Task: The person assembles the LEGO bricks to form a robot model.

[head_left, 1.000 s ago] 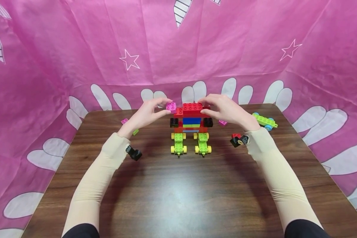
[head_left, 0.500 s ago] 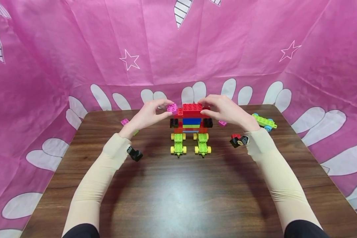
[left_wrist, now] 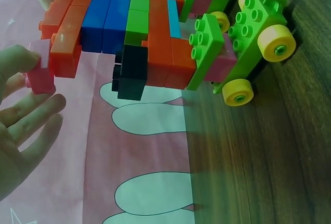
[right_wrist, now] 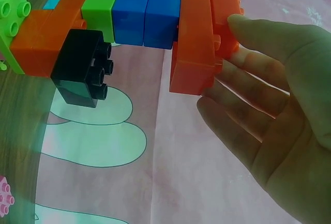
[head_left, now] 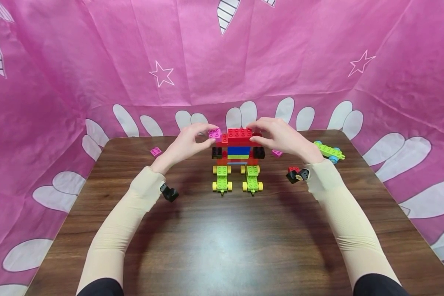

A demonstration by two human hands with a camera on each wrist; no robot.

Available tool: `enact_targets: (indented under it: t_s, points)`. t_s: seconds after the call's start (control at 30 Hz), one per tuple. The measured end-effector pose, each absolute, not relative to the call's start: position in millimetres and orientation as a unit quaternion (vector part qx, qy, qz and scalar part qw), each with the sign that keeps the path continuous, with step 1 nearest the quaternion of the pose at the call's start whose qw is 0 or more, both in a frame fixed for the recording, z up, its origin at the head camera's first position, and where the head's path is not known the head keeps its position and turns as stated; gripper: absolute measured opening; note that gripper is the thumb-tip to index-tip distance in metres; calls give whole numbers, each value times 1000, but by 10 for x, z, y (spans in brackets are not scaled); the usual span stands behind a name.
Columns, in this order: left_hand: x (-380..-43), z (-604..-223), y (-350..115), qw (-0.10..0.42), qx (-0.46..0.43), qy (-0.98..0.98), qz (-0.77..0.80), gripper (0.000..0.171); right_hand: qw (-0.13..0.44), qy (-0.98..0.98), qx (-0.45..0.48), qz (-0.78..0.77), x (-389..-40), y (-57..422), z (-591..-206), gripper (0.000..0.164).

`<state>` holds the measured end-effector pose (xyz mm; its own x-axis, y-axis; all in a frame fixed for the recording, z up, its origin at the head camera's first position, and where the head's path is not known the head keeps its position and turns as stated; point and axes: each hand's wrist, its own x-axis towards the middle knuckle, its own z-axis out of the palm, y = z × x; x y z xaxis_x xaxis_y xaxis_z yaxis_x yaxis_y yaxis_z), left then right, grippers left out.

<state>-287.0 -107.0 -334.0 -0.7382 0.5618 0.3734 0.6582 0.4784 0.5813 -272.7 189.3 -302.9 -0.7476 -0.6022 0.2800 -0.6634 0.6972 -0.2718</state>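
Note:
A standing brick figure has a red top brick (head_left: 239,136), blue bricks (head_left: 238,151) below it, and a black brick (head_left: 216,153) on each side. Two lime wheeled bases (head_left: 222,181) form its feet. My left hand (head_left: 185,142) pinches a pink brick (left_wrist: 41,68) between thumb and fingers. That brick lies against the studded left end of the red row (left_wrist: 67,48); whether it is pressed on, I cannot tell. On the other side, my right hand (head_left: 279,135) grips the red top brick, thumb in front (right_wrist: 258,30) and fingers behind.
Loose pink bricks lie at the left (head_left: 156,151) and behind the right hand (head_left: 277,153). A lime wheeled base (head_left: 329,151) with blue wheels stands at the table's back right. A red brick (head_left: 293,169) shows beside the right wrist camera. Pink cloth (head_left: 207,61) hangs behind the table.
My left hand has shifted slightly right, bringing the pink brick over the red row's left end. The right hand stays on the figure. The left arm now hides a small green brick.

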Motion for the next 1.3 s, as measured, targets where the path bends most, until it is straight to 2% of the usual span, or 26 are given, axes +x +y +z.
enact_targets:
  t_s: [0.47, 0.93, 1.3]
  points:
    - [-2839, -3286, -1034, 90, -365, -879, -292, 42, 85, -919, 341, 181, -2728, 1910, -3033, 39]
    - [-2789, -3250, -1006, 165, -394, -882, -199, 41, 82, -917, 344, 183, -2737, 1907, -3037, 38]
    - [-2771, -3202, -1000, 134, -387, -887, -213, 41, 81, -917, 345, 183, -2730, 1902, -3045, 39]
